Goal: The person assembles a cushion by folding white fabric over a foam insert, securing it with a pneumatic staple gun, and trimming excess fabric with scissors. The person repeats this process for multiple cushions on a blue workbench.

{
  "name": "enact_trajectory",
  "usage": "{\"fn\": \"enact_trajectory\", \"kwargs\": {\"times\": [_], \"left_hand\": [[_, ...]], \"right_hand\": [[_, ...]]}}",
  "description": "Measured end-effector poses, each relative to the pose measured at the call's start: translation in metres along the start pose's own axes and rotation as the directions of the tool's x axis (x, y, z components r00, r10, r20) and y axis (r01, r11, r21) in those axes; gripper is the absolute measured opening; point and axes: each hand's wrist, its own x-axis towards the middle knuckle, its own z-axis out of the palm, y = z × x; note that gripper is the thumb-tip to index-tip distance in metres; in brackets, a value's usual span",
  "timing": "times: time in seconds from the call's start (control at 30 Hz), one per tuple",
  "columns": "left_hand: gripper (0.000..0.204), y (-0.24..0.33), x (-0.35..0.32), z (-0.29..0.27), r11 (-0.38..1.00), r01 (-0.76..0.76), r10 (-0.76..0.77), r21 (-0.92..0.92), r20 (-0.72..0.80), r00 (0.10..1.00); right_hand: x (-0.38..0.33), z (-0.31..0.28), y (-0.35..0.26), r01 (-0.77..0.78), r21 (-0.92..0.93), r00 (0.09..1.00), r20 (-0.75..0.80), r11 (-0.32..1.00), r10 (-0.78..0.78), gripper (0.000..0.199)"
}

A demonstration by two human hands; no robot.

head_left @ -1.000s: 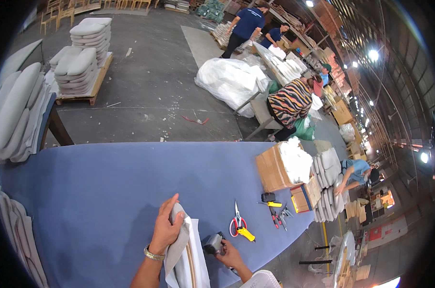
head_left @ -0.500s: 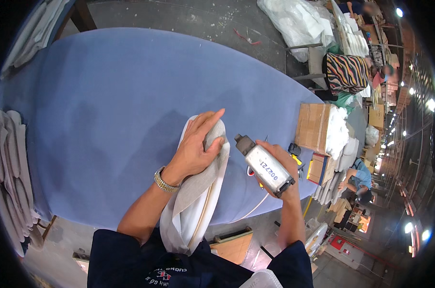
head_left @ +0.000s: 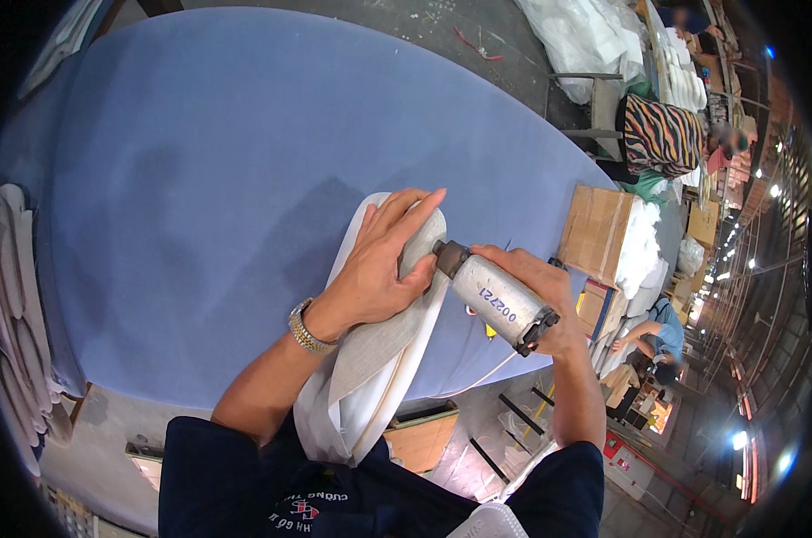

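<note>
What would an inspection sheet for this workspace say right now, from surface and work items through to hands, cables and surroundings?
Surface: blue-covered table, shadows near the hands.
Job's things: white padded piece with grey fabric; silver handheld tool, its nose at the fabric edge close to the left thumb; contact unclear.
Clutter: cardboard box with white stuffing; yellow handle, mostly hidden.
Hands: left hand lies over the fabric; right hand grips the tool.
Cables: thin pale cord or hose below the tool.
Surroundings: stacked padded pieces at left; co-workers in striped and light-blue tops.
</note>
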Motion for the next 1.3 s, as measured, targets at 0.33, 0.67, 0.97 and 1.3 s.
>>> {"fn": "enact_trajectory", "kwargs": {"times": [0.33, 0.67, 0.97, 1.3], "left_hand": [[0.089, -0.009, 0.004, -0.006, 0.999, -0.033, 0.034, -0.012, 0.083, 0.996], [0.048, -0.046, 0.058, -0.031, 0.988, 0.031, 0.023, -0.149, 0.349, 0.937], [0.064, -0.058, 0.088, -0.009, 0.982, 0.187, -0.168, -0.020, 0.349, 0.922], [0.060, -0.051, 0.089, -0.009, 0.968, 0.236, -0.251, 0.086, 0.394, 0.884]], "right_hand": [[0.019, -0.012, -0.016, -0.112, -0.112, 0.976, 0.173, 0.987, 0.130, 0.088], [0.032, -0.007, -0.005, -0.192, 0.025, 0.965, 0.186, 0.981, 0.185, 0.089], [0.030, 0.006, -0.019, -0.192, -0.096, 0.974, 0.103, 0.977, 0.202, 0.090], [0.037, 0.002, -0.020, -0.156, -0.206, 0.980, 0.086, 0.966, 0.177, 0.090]]}}
